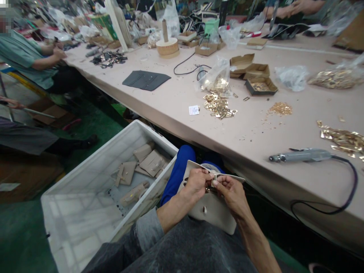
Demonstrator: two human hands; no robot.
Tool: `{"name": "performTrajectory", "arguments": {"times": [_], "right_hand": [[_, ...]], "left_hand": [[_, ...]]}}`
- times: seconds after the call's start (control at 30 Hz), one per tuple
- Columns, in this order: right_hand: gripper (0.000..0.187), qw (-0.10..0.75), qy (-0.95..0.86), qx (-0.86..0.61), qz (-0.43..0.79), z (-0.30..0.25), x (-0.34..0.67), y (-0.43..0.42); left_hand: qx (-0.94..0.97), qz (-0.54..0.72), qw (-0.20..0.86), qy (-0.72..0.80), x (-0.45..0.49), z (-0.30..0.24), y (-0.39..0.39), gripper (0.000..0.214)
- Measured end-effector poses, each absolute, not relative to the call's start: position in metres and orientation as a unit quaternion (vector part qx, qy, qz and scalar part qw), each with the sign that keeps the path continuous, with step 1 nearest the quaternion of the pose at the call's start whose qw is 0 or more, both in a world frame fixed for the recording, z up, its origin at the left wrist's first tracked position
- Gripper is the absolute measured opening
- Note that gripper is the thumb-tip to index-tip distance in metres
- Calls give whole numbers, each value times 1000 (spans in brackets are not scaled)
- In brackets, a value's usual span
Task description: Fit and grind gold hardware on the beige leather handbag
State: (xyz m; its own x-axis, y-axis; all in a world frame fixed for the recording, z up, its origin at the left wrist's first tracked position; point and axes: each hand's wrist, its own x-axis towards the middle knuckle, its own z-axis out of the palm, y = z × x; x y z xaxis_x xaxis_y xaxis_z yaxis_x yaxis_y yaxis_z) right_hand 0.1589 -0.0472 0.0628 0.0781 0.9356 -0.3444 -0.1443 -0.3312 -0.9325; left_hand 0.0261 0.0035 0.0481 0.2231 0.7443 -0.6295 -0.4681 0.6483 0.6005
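A beige bag piece point(215, 212) lies across my lap, its flap edge raised toward the table and a small hole with a pale stud on its front. My left hand point(196, 182) is closed at the upper part of the bag, fingertips pinched on its material. Close beside it, my right hand point(231, 190) pinches a small gold-coloured metal fitting point(214, 179) between thumb and forefinger, against the bag. The fingers partly hide how the fitting meets the material.
At my left stands a white bin point(85, 167) with several beige bag pieces point(153, 162) inside. On the table are gold fittings point(218, 106), a small box point(261, 86), a grey power screwdriver point(305, 155) with its cable, and a dark sheet point(146, 80). Other people sit around the table.
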Motion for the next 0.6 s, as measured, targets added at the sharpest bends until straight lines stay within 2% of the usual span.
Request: {"name": "performTrajectory", "arguments": {"times": [0.6], "right_hand": [[47,451,-363,-563,589,51,160,-48]], "left_hand": [[159,362,776,492,28,60,10,25]]}}
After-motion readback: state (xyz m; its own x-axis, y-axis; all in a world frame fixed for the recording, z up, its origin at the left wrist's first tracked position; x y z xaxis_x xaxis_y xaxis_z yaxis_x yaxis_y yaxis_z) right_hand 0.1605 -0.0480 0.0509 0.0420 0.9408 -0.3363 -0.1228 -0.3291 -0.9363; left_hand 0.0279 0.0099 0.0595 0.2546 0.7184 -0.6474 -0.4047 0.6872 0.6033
